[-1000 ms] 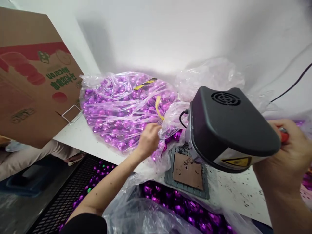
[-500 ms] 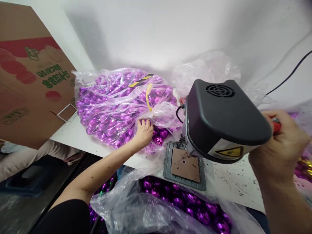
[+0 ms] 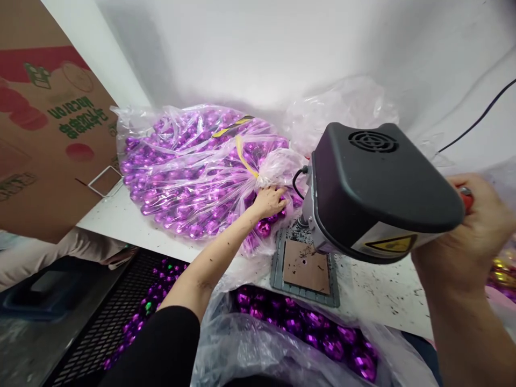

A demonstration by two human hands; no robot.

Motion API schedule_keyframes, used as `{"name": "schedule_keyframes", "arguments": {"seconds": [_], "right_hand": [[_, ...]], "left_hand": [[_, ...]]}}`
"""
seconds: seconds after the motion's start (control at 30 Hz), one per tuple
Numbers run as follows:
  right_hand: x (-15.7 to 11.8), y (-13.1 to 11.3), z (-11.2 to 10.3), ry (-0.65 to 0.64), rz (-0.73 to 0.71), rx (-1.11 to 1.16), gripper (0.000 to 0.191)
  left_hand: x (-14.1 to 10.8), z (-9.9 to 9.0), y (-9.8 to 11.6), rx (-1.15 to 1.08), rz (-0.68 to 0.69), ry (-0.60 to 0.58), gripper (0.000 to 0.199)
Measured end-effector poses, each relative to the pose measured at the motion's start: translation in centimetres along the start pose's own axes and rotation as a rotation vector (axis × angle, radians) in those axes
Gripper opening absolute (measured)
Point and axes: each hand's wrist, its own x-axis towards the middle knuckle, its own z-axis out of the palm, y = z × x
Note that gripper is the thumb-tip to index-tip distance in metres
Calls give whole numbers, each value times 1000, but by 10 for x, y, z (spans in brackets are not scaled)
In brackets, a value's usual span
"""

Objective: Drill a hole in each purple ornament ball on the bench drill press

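Note:
My left hand [image 3: 271,202] is at the mouth of a clear plastic bag [image 3: 193,172] full of shiny purple balls. Its fingers are apart and bent over several purple balls [image 3: 264,228] at the opening; no ball shows held in them. A yellow tie [image 3: 244,156] runs across the bag just above the hand. My right hand [image 3: 484,220] is closed round the red handle [image 3: 466,198] of a black machine [image 3: 382,188] with a yellow warning label. Under the machine's head, a brown square board [image 3: 307,267] with a small hole lies on a grey base plate [image 3: 278,274].
Another open bag of purple balls [image 3: 314,322] stands at the front edge of the white table [image 3: 379,295], which is strewn with dark shavings. A cardboard box [image 3: 48,134] is at the left. Below it are a black mesh crate [image 3: 108,301] and another person's leg [image 3: 80,247].
My left hand has moved right and slightly away from me, from the bag's edge onto the balls at its mouth. My right hand stays on the handle. The view has shifted slightly.

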Motion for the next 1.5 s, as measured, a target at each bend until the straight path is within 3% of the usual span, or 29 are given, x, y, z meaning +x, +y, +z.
{"name": "schedule_keyframes", "arguments": {"seconds": [0.17, 0.33, 0.53, 0.7, 0.8, 1.0, 1.17, 1.3, 1.5], "right_hand": [[0, 0, -2, -50, -10, -18, 26], [0, -4, 1, 4, 2, -5, 25], [2, -5, 2, 15, -9, -12, 17], [1, -7, 1, -4, -23, 6, 18], [1, -10, 1, -24, -27, 16, 20], [1, -16, 1, -51, -33, 79, 31], [0, -20, 1, -53, -16, 105, 33], [-1, -22, 1, -45, -15, 88, 34], [0, -22, 1, -38, -31, 83, 37]], "left_hand": [[-46, -12, -15, -127, 164, -61, 44], [-103, -29, -19, -564, -16, -76, 65], [-135, -49, 13, -1184, -216, -45, 49], [-148, -37, 45, -1862, -363, -250, 44], [-149, -25, 57, -2142, -449, -348, 44], [-151, -6, 63, -2243, -492, -391, 36], [-157, 4, 60, -2341, -643, -425, 41], [-157, 6, 64, -2409, -715, -423, 47], [-163, 1, 70, -2363, -678, -447, 45]]}}
